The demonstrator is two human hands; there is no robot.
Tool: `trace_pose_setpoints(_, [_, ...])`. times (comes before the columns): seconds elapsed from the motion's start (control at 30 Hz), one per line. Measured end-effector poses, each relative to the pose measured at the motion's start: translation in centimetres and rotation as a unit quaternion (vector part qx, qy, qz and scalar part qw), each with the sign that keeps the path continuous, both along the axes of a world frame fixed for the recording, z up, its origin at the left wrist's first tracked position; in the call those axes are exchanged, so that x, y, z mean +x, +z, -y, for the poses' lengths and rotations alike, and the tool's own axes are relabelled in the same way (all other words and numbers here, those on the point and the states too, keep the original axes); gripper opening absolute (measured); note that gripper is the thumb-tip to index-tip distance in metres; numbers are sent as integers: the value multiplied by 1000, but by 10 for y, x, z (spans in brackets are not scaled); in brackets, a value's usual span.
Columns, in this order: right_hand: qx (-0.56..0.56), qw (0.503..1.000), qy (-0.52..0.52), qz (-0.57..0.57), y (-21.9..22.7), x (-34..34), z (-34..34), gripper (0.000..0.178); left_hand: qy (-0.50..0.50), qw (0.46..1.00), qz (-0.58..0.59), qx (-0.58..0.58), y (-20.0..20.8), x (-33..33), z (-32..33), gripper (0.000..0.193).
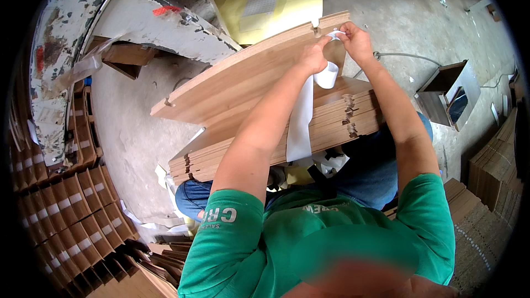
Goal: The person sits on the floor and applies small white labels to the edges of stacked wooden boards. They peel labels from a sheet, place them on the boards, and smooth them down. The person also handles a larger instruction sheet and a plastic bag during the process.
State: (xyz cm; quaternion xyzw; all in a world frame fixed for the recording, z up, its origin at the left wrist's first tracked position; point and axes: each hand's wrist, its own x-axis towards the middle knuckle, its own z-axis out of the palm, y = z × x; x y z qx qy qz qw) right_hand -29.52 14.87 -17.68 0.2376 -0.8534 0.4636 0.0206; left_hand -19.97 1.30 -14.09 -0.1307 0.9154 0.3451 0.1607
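1. Head view: the left hand and right hand meet at 1 o'clock from the middle, by the right end of the raised board.
2. The fingers of both hands are pinched together on a small white piece.
3. A white strip hangs from below the left hand, its loop turned out toward 2 o'clock of the rest. Its lower part runs toward 6 o'clock, across the near edge of the stack. I cannot tell whether it joins the white piece.
4. The raised board stands on edge, tilted, on the 12 o'clock side of the stack, reaching from 10 to 1 o'clock. The stack lies flat around the middle, near the person's jeans.
5. A yellow sheet lies at 12 o'clock, beyond the board.
6. Peeling white metalwork stands at 10 o'clock; brown dividers sit at 8.
7. A box rests on the floor near 3 o'clock, brown stacked sheets at 4.
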Motion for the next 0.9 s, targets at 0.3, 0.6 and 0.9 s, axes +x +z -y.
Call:
trace_pose_setpoints(0.3, [42, 990, -121, 64, 11, -32, -40, 25, 79, 995, -26, 45, 14, 34, 18, 66])
trace_pose_setpoints(0.6, [-39, 951, -141, 274, 22, -16, -13, 25, 155, 894, -147, 395, 97, 118, 9, 49])
trace_pose_setpoints(0.9, [-145, 929, -161, 302, 22, -17, -3, 22, 114, 901, -192, 373, 135, 177, -5, 38])
